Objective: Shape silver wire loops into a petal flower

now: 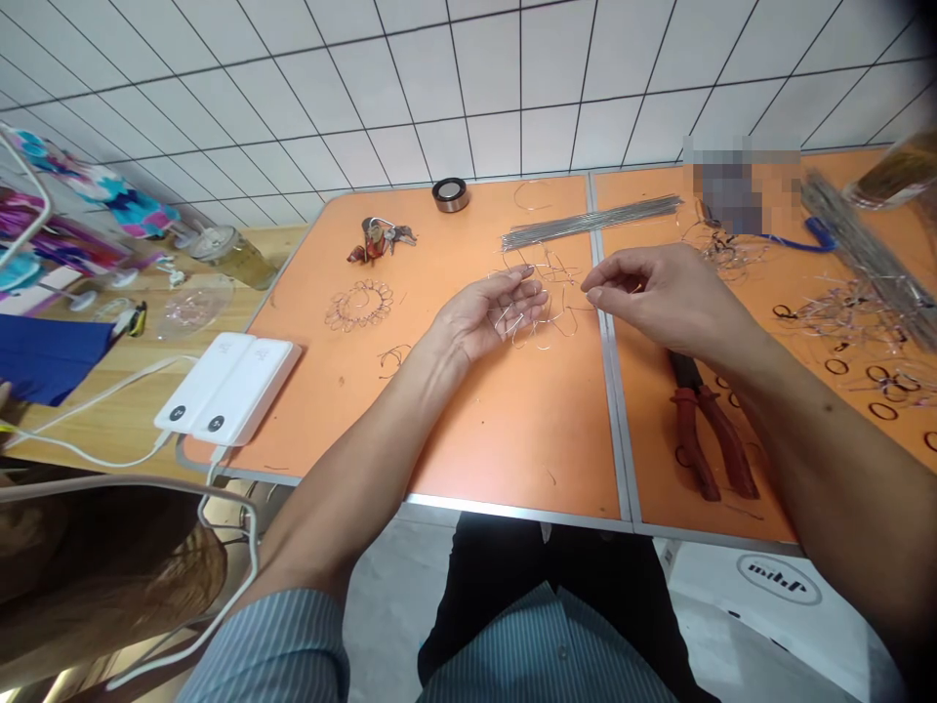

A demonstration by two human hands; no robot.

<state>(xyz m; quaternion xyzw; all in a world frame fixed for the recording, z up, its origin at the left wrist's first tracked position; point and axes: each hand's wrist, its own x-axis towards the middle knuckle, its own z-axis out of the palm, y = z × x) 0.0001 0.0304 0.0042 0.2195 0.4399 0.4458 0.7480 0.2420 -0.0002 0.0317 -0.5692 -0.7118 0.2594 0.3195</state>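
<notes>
My left hand (492, 314) is palm up, its fingers curled around a thin, looped piece of bent wire (540, 337). Just to its right, my right hand (659, 291) pinches thumb and forefinger together at a fine wire end that runs toward the loops. Below the right hand lie red-handled pliers (686, 430), their jaws partly hidden by it. A flower-shaped wire ring (358, 306) rests left of my left hand, with a small tangle of wire (393, 361) nearer. Beyond both hands is a bundle of straight wires (592, 223).
A tape roll (450, 195) and keys (381, 239) sit toward the back. White power banks (228, 391) with cables overlap the left edge. Wire scraps (841, 317), several dark rings (835, 367) and another wire bundle (875, 259) lie right. A metal seam (613, 391) crosses the orange tabletop.
</notes>
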